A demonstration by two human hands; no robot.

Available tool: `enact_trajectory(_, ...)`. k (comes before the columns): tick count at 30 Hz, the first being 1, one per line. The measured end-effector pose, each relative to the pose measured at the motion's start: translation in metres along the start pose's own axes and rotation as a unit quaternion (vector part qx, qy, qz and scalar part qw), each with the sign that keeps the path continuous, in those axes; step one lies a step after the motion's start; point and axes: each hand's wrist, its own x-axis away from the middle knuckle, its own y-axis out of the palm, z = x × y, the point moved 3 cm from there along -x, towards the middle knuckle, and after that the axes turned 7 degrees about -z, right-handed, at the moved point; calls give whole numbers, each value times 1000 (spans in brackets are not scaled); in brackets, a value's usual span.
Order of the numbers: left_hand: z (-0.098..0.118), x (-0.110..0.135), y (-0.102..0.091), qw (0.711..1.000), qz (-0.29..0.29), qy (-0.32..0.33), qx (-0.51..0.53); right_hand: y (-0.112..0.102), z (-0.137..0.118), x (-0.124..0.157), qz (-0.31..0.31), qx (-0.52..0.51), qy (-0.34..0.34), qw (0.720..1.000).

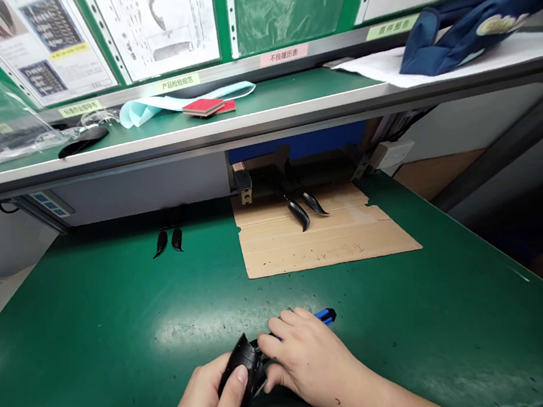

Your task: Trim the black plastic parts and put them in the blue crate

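My left hand (208,401) is closed around a curved black plastic part (243,362), its thumb pressed on the near face. The part is held tilted over the front edge of the bench, and its lower end runs out of view. Close beside it, my right hand (309,363) is wrapped round what looks like a utility knife (326,316) with a blue and black handle. Only the handle's end sticks out clearly past the knuckles. The working end lies against the black part and is mostly covered by my fingers.
On the green bench (91,323) lie a cardboard sheet (279,256) with two black curved pieces (298,215), and two similar pieces (176,239) further left. Dark specks are scattered about. A shelf (287,97) above carries red pads (203,107) and a dark blue cloth item (450,37).
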Motion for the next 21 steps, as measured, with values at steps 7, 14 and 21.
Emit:
enact_trajectory(7,0,0,7,997,60,29,-42,2,0,0,-36,6,-19,999)
enact_trajectory(14,0,-1,6,997,4,35,-72,3,-2,0,-63,7,-23,998)
enact_trajectory(21,-3,2,8,995,45,27,-87,2,1,3,-114,-245,-48,961)
